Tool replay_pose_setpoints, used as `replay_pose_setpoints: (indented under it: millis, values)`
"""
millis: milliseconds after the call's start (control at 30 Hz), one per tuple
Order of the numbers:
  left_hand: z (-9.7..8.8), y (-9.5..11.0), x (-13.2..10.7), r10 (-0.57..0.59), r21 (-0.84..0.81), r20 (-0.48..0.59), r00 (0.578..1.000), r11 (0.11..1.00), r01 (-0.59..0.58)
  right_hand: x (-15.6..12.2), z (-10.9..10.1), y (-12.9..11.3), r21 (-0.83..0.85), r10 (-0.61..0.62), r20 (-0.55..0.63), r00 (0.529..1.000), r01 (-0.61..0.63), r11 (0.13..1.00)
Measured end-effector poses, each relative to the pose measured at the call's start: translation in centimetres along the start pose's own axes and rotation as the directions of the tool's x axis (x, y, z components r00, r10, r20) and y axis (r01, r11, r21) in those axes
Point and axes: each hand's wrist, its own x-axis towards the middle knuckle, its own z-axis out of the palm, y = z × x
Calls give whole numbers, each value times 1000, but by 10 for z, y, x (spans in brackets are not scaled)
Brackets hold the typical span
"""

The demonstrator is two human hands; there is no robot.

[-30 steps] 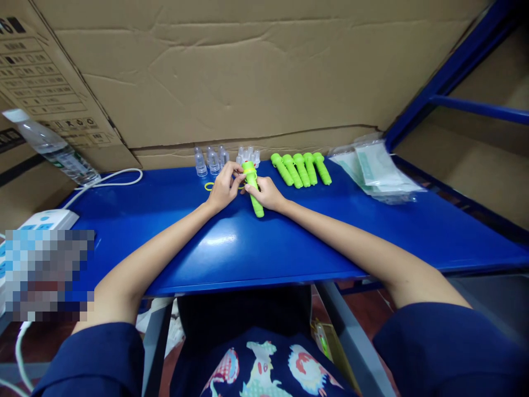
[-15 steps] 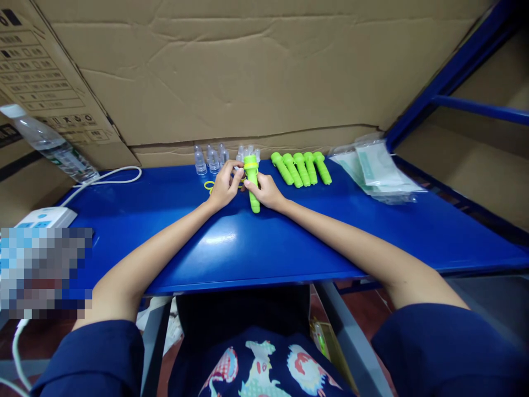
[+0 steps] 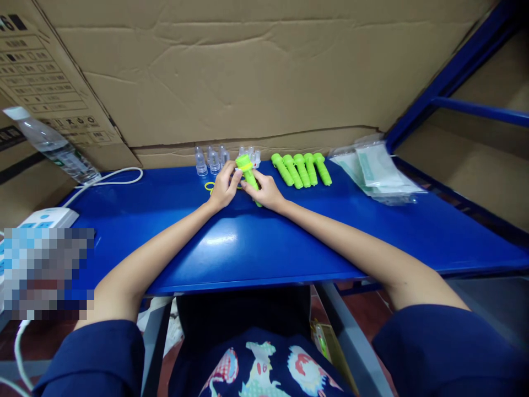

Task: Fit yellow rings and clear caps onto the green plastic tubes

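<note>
White power strip (image 3: 61, 216) — near capped bottle (image 3: 58, 149).

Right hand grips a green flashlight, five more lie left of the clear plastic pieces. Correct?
Wrong side: the five other green flashlights lie right of the clear plastic pieces, per the head view. The right hand does grip a green flashlight.

Seemingly an assembly workshop: cardboard walling (image 3: 256, 82) behind the blue worktop (image 3: 268, 253), matching green torches (image 3: 302, 172) in a row on it.
</note>
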Motion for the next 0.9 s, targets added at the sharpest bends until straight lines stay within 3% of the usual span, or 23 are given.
replay_pose_setpoints:
  millis: [267, 500, 900]
  values:
    - [-2, 1, 0, -9, -38, -21, 1000, 999, 8, 0, 3, 3, -51, -24, 31, 999, 26, 998]
    - [-4, 3, -1, -21, 6, 26, 999, 1000, 21, 0, 5, 16, -140, -38, 45, 998, 44, 989]
    - [0, 1, -1, -70, 29, 20, 997, 997, 69, 0, 4, 13, -120, -29, 28, 999, 32, 992]
